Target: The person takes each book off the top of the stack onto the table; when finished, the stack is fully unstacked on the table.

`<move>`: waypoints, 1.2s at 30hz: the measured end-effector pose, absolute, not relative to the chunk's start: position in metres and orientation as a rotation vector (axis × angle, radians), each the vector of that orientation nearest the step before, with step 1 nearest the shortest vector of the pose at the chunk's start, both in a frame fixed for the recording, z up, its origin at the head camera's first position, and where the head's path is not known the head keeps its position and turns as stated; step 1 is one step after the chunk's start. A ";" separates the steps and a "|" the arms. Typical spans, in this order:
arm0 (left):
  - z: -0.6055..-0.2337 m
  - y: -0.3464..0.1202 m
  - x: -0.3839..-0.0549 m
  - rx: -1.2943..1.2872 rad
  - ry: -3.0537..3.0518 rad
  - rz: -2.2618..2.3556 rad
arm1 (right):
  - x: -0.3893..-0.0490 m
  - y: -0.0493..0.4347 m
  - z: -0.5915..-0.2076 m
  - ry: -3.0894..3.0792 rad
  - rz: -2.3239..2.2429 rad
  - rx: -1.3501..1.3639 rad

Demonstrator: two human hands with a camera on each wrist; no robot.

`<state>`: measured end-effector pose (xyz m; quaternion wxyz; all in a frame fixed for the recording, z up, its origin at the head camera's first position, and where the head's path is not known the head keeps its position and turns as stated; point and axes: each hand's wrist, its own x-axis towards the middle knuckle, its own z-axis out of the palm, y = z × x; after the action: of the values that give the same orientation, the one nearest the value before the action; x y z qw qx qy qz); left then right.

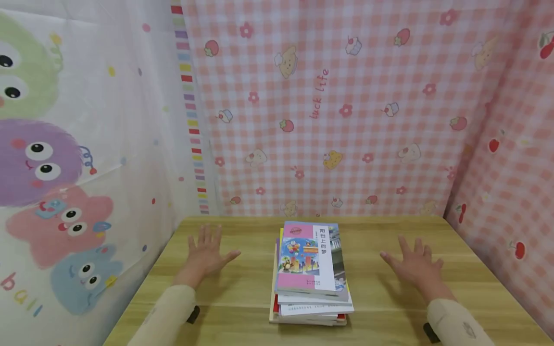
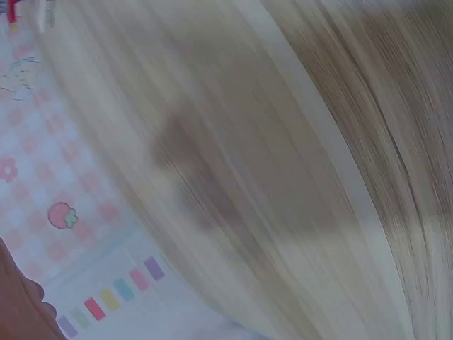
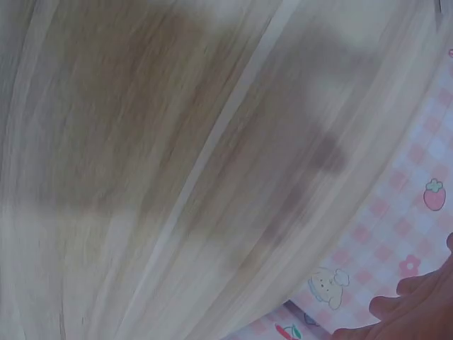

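Observation:
A stack of several books stands in the middle of the wooden table. The top one has a pink and white cover with a colourful picture. To the left of the stack, my left hand is spread with straight fingers and holds nothing. On the other side, my right hand is spread the same way, apart from the books. In the left wrist view only a bit of the left hand shows at the lower left corner. The right wrist view catches part of the right hand at lower right.
The wooden table reaches back to a pink checked curtain. A white curtain with cartoon figures hangs at the left, and another checked curtain closes the right side. Hand shadows fall on the tabletop.

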<state>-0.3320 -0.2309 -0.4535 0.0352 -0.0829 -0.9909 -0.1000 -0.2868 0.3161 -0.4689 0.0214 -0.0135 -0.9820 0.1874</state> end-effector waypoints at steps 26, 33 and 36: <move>-0.450 -0.164 -0.319 -0.192 -2.865 -1.135 | -0.275 0.255 -0.448 -2.948 1.194 -0.053; -0.445 -0.148 -0.319 -0.174 -2.714 -1.670 | -0.275 0.233 -0.449 -2.808 1.474 -0.064; -0.442 -0.140 -0.316 -0.159 -2.647 -1.823 | -0.275 0.225 -0.450 -2.736 1.587 -0.061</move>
<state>-0.3161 -0.1400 -0.4421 -0.0382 -0.0493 -0.8220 -0.5661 -0.2751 0.2254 -0.4497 -0.0112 -0.0193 -0.8648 0.5017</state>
